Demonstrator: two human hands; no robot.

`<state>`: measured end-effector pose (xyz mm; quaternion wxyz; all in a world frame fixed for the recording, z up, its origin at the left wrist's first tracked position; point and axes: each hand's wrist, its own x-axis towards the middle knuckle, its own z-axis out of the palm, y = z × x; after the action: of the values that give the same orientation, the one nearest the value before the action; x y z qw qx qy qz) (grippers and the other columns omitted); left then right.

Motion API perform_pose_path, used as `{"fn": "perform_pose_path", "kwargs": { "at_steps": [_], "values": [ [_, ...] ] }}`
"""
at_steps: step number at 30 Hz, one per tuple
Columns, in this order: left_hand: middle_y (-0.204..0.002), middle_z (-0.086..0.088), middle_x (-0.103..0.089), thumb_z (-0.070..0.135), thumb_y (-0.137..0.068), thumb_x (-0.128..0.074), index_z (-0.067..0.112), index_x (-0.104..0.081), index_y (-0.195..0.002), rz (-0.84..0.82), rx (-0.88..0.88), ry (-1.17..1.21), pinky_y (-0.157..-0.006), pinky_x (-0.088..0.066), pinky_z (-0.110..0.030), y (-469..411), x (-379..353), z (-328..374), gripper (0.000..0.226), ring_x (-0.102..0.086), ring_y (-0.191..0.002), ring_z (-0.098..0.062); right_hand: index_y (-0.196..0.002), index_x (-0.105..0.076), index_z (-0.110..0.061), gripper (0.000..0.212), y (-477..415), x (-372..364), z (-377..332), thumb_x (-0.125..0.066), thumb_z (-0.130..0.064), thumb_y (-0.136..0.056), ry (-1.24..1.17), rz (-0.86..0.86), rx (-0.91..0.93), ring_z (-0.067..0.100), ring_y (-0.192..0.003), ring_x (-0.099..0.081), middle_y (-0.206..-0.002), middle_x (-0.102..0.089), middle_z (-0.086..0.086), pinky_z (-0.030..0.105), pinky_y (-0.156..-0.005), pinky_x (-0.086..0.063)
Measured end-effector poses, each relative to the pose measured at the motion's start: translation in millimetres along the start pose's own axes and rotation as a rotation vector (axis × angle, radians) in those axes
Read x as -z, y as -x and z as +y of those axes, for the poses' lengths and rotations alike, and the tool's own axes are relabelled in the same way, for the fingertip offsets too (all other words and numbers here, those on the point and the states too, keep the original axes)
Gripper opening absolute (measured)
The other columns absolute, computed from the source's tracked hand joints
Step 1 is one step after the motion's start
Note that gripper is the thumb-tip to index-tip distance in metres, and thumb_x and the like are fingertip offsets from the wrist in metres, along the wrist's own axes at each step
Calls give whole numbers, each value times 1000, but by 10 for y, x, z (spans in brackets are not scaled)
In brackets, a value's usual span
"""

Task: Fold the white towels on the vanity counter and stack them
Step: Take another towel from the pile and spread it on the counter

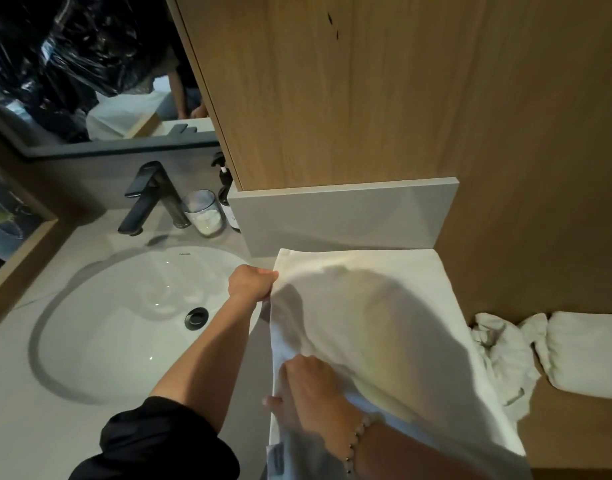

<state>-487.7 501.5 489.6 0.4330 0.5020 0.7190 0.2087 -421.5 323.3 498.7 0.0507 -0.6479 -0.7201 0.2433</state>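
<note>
A large white towel point(373, 327) lies spread over the right part of the vanity counter point(17, 393), bulging up in the middle. My left hand point(250, 282) pinches its far left edge beside the sink. My right hand point(306, 389), with a bead bracelet on the wrist, grips the near left edge of the same towel. To the right, on a lower wooden surface, sits a crumpled white towel point(501, 355) and a folded white towel point(584, 355).
A white oval sink point(131, 306) with a black drain fills the counter's left part. Behind it stand a black faucet point(148, 195), a glass point(204, 213) and a pump bottle point(225, 188). A wooden cabinet point(332, 84) and grey backsplash point(339, 216) rise behind the towel.
</note>
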Motion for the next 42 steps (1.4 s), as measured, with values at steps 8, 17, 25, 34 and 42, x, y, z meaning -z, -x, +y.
{"fn": "perform_pose_path", "kwargs": {
  "at_steps": [8, 17, 25, 34, 42],
  "values": [
    [-47, -1, -57, 23, -53, -68, 16, -58, -51, -35, -3, 96, -87, -55, -43, -4, 81, 6, 11, -57, -67, -25, -107, -60, 1, 27, -98, 7, 27, -50, -20, -93, -143, -76, -143, 25, -91, -58, -98, -61, 11, 21, -69, -38],
    [-66, -7, -60, 3, -78, -70, 10, -61, -62, 31, 34, 224, -83, -55, -35, -91, 223, -25, 19, -58, -58, -20, -63, -34, -30, 36, -140, 118, 51, -43, -30, -98, -571, -221, -147, 8, -70, -43, -67, -37, -11, 16, -68, -34],
    [-57, -6, -62, 10, -57, -71, 9, -61, -63, -152, -27, 203, -57, -55, -22, -318, 460, -119, 12, -59, -52, -16, -60, -34, -20, 42, -281, 146, -189, -39, -33, -100, -523, -149, -198, 6, -58, -37, -62, -37, -2, 19, -54, -28],
    [-84, -18, -70, 29, -70, -60, 12, -56, -50, -223, -219, -49, -85, -48, -34, -474, 629, -215, 26, -64, -87, -30, -57, -31, -22, 42, -258, -28, -722, -38, -30, -98, -222, 89, -353, 24, -74, -45, -68, -45, -1, 29, -60, -31],
    [-74, -14, -67, 17, -84, -59, 17, -61, -58, -165, -285, -5, -86, -50, -33, -439, 960, -172, 26, -64, -93, -32, -62, -42, -11, 40, -278, -95, -1114, -40, -28, -99, -305, 230, -397, 23, -64, -45, -59, -44, 3, 32, -61, -33]
  ]
}}
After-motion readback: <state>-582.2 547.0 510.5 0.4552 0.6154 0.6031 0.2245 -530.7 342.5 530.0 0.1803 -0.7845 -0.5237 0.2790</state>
